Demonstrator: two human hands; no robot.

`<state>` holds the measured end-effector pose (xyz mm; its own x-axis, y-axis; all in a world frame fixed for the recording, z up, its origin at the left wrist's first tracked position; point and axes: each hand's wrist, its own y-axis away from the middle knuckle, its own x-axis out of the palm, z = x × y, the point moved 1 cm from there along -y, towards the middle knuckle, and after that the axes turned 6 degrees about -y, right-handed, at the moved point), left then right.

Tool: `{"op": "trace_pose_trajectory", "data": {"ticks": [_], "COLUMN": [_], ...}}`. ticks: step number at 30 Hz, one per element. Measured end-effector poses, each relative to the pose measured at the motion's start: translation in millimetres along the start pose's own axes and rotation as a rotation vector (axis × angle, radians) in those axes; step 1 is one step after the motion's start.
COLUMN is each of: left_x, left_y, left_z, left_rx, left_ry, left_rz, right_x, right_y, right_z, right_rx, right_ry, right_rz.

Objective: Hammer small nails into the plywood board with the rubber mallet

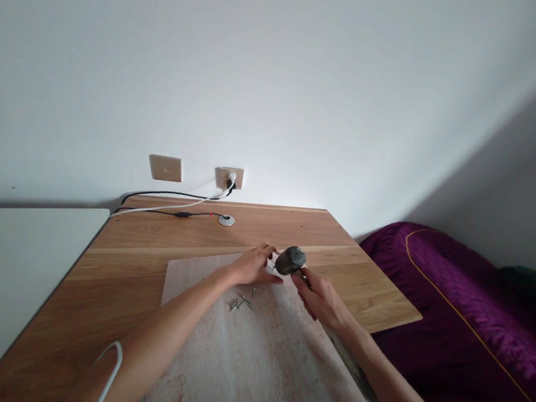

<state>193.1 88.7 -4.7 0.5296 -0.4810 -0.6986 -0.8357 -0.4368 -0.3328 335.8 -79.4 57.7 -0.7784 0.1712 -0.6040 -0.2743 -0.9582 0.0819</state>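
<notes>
My right hand (pixel 321 298) is wrapped around the handle of a mallet (pixel 291 260), close below its dark head. The handle runs back beneath my forearm toward the lower right. Just left of the mallet head, my left hand (pixel 254 267) rests at the far right part of a pale whitewashed board (pixel 264 359). Its thumb and fingers curl around a small whitish piece (pixel 271 266), too small and partly hidden to name. Several small metal screws or bolts (pixel 242 303) lie loose on the board, nearer to me than my left hand.
The board lies on a wooden desk (pixel 143 238) against a white wall. Black and white cables (pixel 169 207) run along the desk's back to a wall socket (pixel 229 178) and a round cable grommet (pixel 226 220). Purple fabric (pixel 453 309) covers something at right; a white panel (pixel 32 268) stands left.
</notes>
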Motion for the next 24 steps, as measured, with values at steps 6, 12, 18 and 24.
{"op": "trace_pose_trajectory", "data": {"ticks": [6, 12, 18, 24], "left_x": [2.2, -1.8, -11.7, -54.1], "left_y": [0, 0, -4, -4], "left_z": [1, -3, -11, -42], "left_rx": [-0.001, -0.004, 0.001, 0.032], "left_ry": [-0.003, -0.007, 0.004, -0.175], "left_rz": [-0.008, -0.011, 0.019, 0.234], "right_x": [-4, 1, 5, 5], "right_y": [27, 30, 32, 34], "right_z": [-12, -33, -30, -30], "right_rx": [0.043, 0.047, -0.086, -0.084], "right_ry": [0.011, 0.101, 0.135, 0.15], "right_rz": [0.02, -0.021, -0.095, -0.103]}}
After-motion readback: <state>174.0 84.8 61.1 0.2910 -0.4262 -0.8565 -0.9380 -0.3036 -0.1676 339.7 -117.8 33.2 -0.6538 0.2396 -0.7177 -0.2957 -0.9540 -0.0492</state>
